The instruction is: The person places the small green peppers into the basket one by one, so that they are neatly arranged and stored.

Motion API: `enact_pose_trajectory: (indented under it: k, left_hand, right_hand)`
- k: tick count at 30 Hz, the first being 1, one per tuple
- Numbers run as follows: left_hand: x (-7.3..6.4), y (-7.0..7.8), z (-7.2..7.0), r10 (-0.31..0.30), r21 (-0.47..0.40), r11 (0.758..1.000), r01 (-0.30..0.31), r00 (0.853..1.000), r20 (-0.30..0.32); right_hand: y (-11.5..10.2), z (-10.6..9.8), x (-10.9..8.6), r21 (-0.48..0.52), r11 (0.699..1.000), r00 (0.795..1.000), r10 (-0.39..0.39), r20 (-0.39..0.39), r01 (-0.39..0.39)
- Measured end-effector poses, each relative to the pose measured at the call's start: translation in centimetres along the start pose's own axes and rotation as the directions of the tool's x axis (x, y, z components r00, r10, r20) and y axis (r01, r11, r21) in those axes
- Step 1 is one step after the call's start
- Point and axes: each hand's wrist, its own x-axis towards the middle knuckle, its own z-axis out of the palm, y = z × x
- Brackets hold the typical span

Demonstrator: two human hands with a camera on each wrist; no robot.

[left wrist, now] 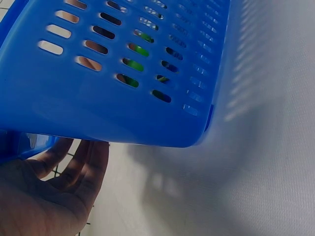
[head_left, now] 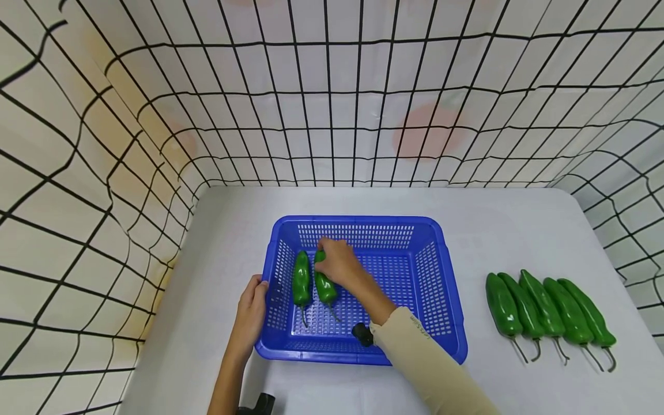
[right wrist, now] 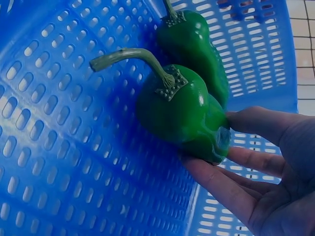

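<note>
A blue plastic basket (head_left: pixel 415 288) with slotted walls stands on the white table. My left hand (head_left: pixel 251 308) grips its left rim, thumb on top; in the left wrist view the fingers (left wrist: pixel 91 169) reach under the rim's edge. Inside the basket my right hand (head_left: pixel 342 266) pinches a green pepper (head_left: pixel 325 288) by its far tip, stem towards me. In the right wrist view thumb and fingers lie on either side of that pepper's tip (right wrist: pixel 211 132). Just left of it lies a second green pepper (head_left: pixel 301 282), stem also towards me.
Several green peppers (head_left: pixel 544 308) lie side by side on the table (head_left: pixel 493 225) to the right of the basket, stems towards me. Black wire grid (head_left: pixel 358 92) walls stand at the back, left and right. Small black devices sit at both wrists.
</note>
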Motion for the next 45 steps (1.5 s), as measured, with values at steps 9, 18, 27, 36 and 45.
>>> enact_pose_trajectory:
  k: [9,18,27,36,45]
  left_hand:
    - [-0.2,0.1,-0.1,-0.001,-0.015,1.000,0.001,1.000,0.012]
    - [-0.2,0.2,0.0,0.004,-0.019,1.000,-0.004,1.000,0.009]
    - [-0.1,0.1,0.0,0.006,-0.011,1.000,-0.006,1.000,-0.001]
    - [-0.1,0.2,0.1,0.011,-0.010,1.000,-0.011,1.000,0.001]
    - [-0.2,0.4,0.1,0.007,-0.009,1.000,-0.007,1.000,-0.002]
  right_hand:
    - [-0.3,0.8,0.2,-0.031,0.999,0.999,-0.029,-0.039,0.028]
    - [-0.8,1.0,0.1,0.009,1.000,1.000,-0.013,-0.023,0.013]
    - [-0.8,1.0,-0.1,0.007,0.999,0.999,-0.034,-0.009,0.034]
    - [-0.3,0.8,-0.2,0.012,0.999,0.999,-0.034,-0.006,0.035]
    - [-0.2,-0.1,-0.6,-0.006,0.999,0.999,-0.048,-0.017,0.048]
